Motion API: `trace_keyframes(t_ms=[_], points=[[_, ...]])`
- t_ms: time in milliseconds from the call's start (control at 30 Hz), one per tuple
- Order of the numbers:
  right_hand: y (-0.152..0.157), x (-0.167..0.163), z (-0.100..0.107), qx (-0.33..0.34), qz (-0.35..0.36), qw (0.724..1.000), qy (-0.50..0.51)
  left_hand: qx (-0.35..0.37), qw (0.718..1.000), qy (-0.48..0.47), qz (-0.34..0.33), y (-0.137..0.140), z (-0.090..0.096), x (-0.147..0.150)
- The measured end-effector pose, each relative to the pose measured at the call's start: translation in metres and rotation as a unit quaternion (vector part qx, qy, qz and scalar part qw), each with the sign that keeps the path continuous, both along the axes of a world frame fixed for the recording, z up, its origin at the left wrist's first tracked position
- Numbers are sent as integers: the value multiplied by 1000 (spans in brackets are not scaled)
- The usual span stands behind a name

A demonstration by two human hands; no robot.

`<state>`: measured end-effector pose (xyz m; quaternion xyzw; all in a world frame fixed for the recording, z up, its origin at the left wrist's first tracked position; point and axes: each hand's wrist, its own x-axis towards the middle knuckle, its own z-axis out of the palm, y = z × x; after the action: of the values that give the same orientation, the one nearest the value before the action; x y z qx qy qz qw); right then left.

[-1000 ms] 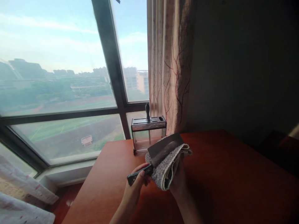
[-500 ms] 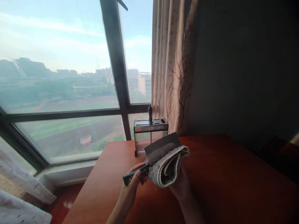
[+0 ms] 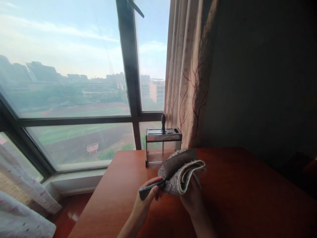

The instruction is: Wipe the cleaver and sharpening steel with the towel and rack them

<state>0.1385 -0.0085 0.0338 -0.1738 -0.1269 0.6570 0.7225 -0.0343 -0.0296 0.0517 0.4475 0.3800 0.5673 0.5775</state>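
My left hand (image 3: 150, 193) is closed round the dark handle of a cleaver (image 3: 179, 162), whose broad blade points up and to the right. A folded grey, shaggy cloth (image 3: 174, 185) with a pale edge wraps against the blade, showing both in front of it and behind its upper edge. From below and the right, my right hand (image 3: 192, 195) grips the cloth, and its fingers are mostly hidden under the folds. Both hands are above the table. Behind the blade stands a knife block (image 3: 163, 135) with clear sides, a slotted metal top and one black-handled tool upright in it.
The reddish-brown wooden table (image 3: 111, 191) reaches back to the window (image 3: 74, 120). A patterned curtain (image 3: 189, 72) hangs behind the knife block, beside a dark wall. Another pale curtain (image 3: 24, 211) is at lower left.
Cloth now shows behind the blade's upper edge, where the blade stood bare before. The cleaver, cloth and both hands sit slightly further right in view, as the whole view has shifted too.
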Motion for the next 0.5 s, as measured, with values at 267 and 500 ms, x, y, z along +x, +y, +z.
trace_keyframes(t_ms=[267,500], points=[[8,24,-5,-9,4,999,31,-3,1000,8,-24,-3,2,4],[7,62,-2,-33,-98,994,45,-23,999,-26,-28,-4,-4,9]])
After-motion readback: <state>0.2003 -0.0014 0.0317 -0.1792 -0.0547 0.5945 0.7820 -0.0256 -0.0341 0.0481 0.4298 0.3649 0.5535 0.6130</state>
